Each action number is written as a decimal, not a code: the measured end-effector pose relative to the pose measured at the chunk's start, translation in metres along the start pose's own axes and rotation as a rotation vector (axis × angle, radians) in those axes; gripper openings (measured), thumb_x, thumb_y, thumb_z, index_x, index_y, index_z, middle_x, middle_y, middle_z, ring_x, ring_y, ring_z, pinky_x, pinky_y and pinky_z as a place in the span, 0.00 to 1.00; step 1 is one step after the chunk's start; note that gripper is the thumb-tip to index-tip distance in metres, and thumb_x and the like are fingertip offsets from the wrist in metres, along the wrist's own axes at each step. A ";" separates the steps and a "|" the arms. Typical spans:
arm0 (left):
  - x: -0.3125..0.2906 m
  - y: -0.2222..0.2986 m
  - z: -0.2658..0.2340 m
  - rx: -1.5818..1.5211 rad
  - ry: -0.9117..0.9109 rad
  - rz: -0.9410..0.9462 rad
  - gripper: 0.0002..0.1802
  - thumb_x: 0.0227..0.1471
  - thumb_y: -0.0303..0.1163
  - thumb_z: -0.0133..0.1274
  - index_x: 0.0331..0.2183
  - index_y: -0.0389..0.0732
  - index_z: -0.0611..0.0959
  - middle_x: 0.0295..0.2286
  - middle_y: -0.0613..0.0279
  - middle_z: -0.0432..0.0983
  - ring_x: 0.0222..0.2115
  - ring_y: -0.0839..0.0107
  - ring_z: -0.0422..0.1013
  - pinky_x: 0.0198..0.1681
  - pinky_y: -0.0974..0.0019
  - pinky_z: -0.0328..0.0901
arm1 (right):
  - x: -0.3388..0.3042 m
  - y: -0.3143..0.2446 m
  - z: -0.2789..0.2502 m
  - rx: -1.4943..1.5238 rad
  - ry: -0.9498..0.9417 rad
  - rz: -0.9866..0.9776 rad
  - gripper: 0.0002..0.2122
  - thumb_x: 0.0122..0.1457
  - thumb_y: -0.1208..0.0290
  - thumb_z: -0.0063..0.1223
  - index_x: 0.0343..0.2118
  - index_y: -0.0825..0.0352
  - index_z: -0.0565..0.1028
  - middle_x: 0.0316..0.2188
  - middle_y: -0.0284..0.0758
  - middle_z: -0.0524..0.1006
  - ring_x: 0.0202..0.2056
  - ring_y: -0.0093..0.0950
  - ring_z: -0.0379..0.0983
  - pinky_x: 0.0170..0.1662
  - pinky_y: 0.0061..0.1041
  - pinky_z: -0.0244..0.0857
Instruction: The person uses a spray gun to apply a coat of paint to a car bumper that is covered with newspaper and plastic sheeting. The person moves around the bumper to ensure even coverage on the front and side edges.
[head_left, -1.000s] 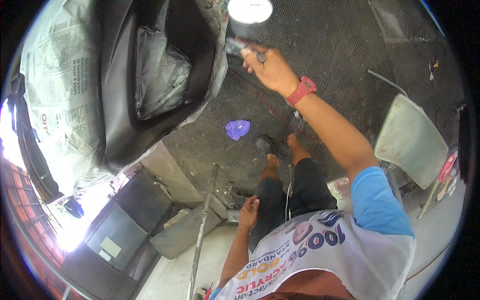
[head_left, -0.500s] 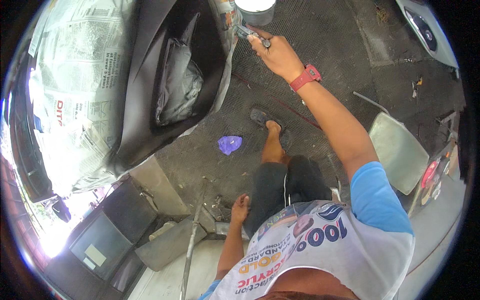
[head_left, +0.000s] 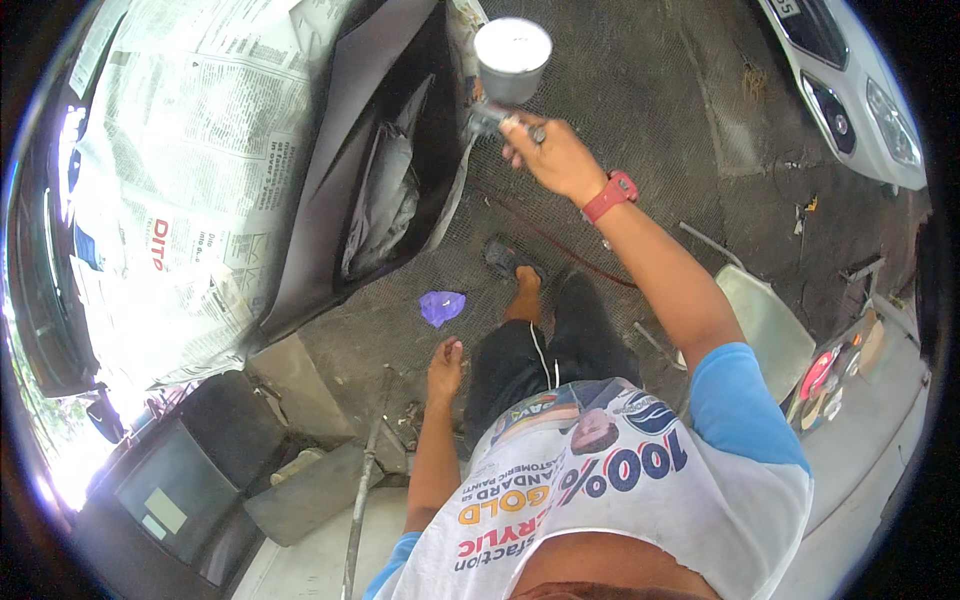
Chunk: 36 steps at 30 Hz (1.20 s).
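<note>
My right hand point(head_left: 555, 158), with a red watch at the wrist, is closed around the handle of a spray gun point(head_left: 490, 118). Its grey cup point(head_left: 513, 78), white on top, sits at the far side of the hand. The gun's front is beside the dark bumper point(head_left: 320, 180) of a vehicle on the left, though blur hides whether they touch. Newspaper point(head_left: 220, 130) covers the vehicle's body, and crumpled grey sheeting point(head_left: 385, 205) fills the bumper's recess. Low near my thigh, my left hand point(head_left: 444, 372) hangs with curled fingers, apparently holding nothing.
A purple crumpled piece point(head_left: 442, 308) lies on the dark floor, near my foot. A reddish hose point(head_left: 565, 240) runs across the floor. At right are a pale panel point(head_left: 765, 325) and a white car point(head_left: 850, 90). A pole point(head_left: 365, 480) leans at lower left.
My right hand and the spray gun have come nearer to me. My left hand has moved up and leftward, its fingers more curled. The view has shifted, showing more of the white car.
</note>
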<state>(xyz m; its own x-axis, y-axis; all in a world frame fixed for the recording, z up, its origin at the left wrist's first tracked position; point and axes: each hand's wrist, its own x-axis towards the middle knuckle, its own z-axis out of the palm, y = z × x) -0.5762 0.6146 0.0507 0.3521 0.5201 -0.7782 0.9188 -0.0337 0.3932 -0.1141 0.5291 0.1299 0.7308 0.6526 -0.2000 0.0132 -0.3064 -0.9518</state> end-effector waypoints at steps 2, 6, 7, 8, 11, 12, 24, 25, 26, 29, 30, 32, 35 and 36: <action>0.001 0.014 0.006 -0.061 0.004 -0.019 0.28 0.67 0.49 0.52 0.58 0.39 0.79 0.51 0.49 0.81 0.53 0.56 0.77 0.58 0.57 0.67 | 0.024 -0.007 -0.027 -0.060 0.095 -0.021 0.24 0.71 0.52 0.50 0.56 0.71 0.79 0.22 0.34 0.80 0.26 0.23 0.78 0.35 0.28 0.73; -0.003 0.005 0.036 -0.036 0.025 0.008 0.26 0.66 0.48 0.53 0.57 0.39 0.80 0.50 0.48 0.81 0.52 0.56 0.77 0.57 0.57 0.68 | 0.044 -0.025 -0.061 -0.118 0.204 -0.146 0.24 0.70 0.52 0.51 0.54 0.70 0.80 0.21 0.35 0.80 0.25 0.24 0.78 0.35 0.29 0.73; -0.007 -0.009 0.050 -0.061 0.039 -0.026 0.26 0.66 0.47 0.53 0.56 0.39 0.80 0.50 0.48 0.81 0.52 0.56 0.77 0.57 0.57 0.68 | 0.048 -0.028 -0.062 -0.103 0.140 -0.130 0.23 0.70 0.52 0.51 0.54 0.70 0.80 0.21 0.35 0.80 0.25 0.24 0.78 0.35 0.30 0.73; -0.012 -0.025 0.067 -0.087 0.052 -0.062 0.26 0.66 0.47 0.54 0.56 0.38 0.80 0.50 0.48 0.81 0.52 0.56 0.77 0.57 0.57 0.68 | 0.047 -0.029 -0.061 -0.090 0.075 -0.112 0.23 0.70 0.52 0.51 0.55 0.69 0.80 0.21 0.36 0.80 0.25 0.24 0.77 0.35 0.30 0.73; -0.049 -0.011 0.094 -0.154 0.122 -0.166 0.26 0.66 0.48 0.54 0.54 0.37 0.81 0.49 0.48 0.82 0.51 0.56 0.77 0.56 0.58 0.68 | 0.036 -0.036 -0.060 -0.008 -0.119 -0.137 0.23 0.71 0.54 0.51 0.56 0.69 0.79 0.24 0.34 0.81 0.26 0.23 0.77 0.35 0.29 0.73; -0.064 -0.010 0.103 -0.170 0.156 -0.208 0.27 0.66 0.48 0.54 0.54 0.36 0.81 0.49 0.48 0.82 0.51 0.56 0.78 0.56 0.58 0.68 | 0.030 -0.043 -0.058 0.076 -0.189 -0.131 0.23 0.71 0.54 0.50 0.55 0.69 0.79 0.25 0.33 0.81 0.26 0.23 0.77 0.35 0.28 0.73; -0.131 0.051 0.260 -0.289 0.200 -0.174 0.27 0.67 0.47 0.54 0.58 0.37 0.79 0.51 0.51 0.81 0.50 0.59 0.78 0.56 0.60 0.69 | 0.125 -0.034 -0.127 0.002 -0.179 -0.081 0.23 0.73 0.51 0.46 0.47 0.71 0.81 0.27 0.32 0.83 0.26 0.20 0.78 0.33 0.26 0.71; -0.134 0.061 0.262 -0.322 0.219 -0.209 0.27 0.67 0.46 0.54 0.58 0.37 0.78 0.51 0.51 0.81 0.51 0.59 0.78 0.56 0.59 0.69 | 0.132 -0.039 -0.142 -0.020 -0.129 -0.082 0.23 0.73 0.52 0.46 0.47 0.71 0.81 0.27 0.33 0.83 0.26 0.21 0.78 0.33 0.26 0.71; -0.135 0.068 0.262 -0.350 0.237 -0.240 0.27 0.67 0.46 0.53 0.58 0.37 0.78 0.51 0.51 0.81 0.51 0.59 0.78 0.56 0.59 0.69 | 0.136 -0.043 -0.154 -0.027 -0.069 -0.118 0.23 0.73 0.52 0.46 0.47 0.71 0.81 0.27 0.33 0.83 0.27 0.21 0.79 0.33 0.26 0.71; -0.141 0.108 0.258 -0.470 0.251 -0.332 0.25 0.68 0.44 0.52 0.58 0.38 0.78 0.53 0.50 0.80 0.54 0.57 0.76 0.58 0.58 0.68 | 0.140 -0.061 -0.174 -0.051 0.005 -0.220 0.22 0.73 0.53 0.47 0.47 0.71 0.81 0.27 0.33 0.83 0.27 0.21 0.79 0.33 0.26 0.71; -0.143 0.108 0.260 -0.453 0.274 -0.317 0.25 0.68 0.44 0.52 0.58 0.38 0.78 0.53 0.50 0.80 0.54 0.57 0.76 0.58 0.58 0.68 | 0.136 -0.066 -0.173 -0.037 -0.037 -0.199 0.22 0.73 0.53 0.47 0.47 0.71 0.81 0.27 0.33 0.83 0.27 0.21 0.78 0.33 0.26 0.71; -0.142 0.091 0.277 -0.507 0.318 -0.308 0.26 0.68 0.44 0.52 0.59 0.37 0.78 0.54 0.50 0.79 0.55 0.58 0.75 0.59 0.59 0.66 | 0.123 -0.075 -0.164 -0.005 -0.124 -0.156 0.21 0.73 0.54 0.47 0.47 0.71 0.80 0.27 0.32 0.83 0.27 0.20 0.78 0.34 0.26 0.71; -0.138 0.119 0.278 -0.594 0.316 -0.362 0.26 0.68 0.45 0.52 0.58 0.37 0.78 0.53 0.49 0.80 0.55 0.58 0.75 0.60 0.58 0.66 | 0.095 -0.076 -0.134 0.065 -0.322 -0.187 0.20 0.74 0.57 0.46 0.48 0.73 0.80 0.27 0.31 0.82 0.27 0.19 0.76 0.35 0.23 0.72; -0.138 0.110 0.288 -0.603 0.323 -0.362 0.26 0.68 0.44 0.52 0.58 0.37 0.79 0.53 0.49 0.80 0.55 0.58 0.75 0.60 0.59 0.66 | 0.078 -0.089 -0.122 0.072 -0.397 -0.167 0.20 0.74 0.57 0.47 0.49 0.74 0.79 0.27 0.32 0.82 0.27 0.19 0.76 0.35 0.23 0.72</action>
<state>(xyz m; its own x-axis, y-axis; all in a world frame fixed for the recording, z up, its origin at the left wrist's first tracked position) -0.4724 0.2935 0.0601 -0.1061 0.6365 -0.7639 0.6785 0.6079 0.4123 0.0252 0.5226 0.2271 0.4039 0.9091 -0.1023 0.0515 -0.1343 -0.9896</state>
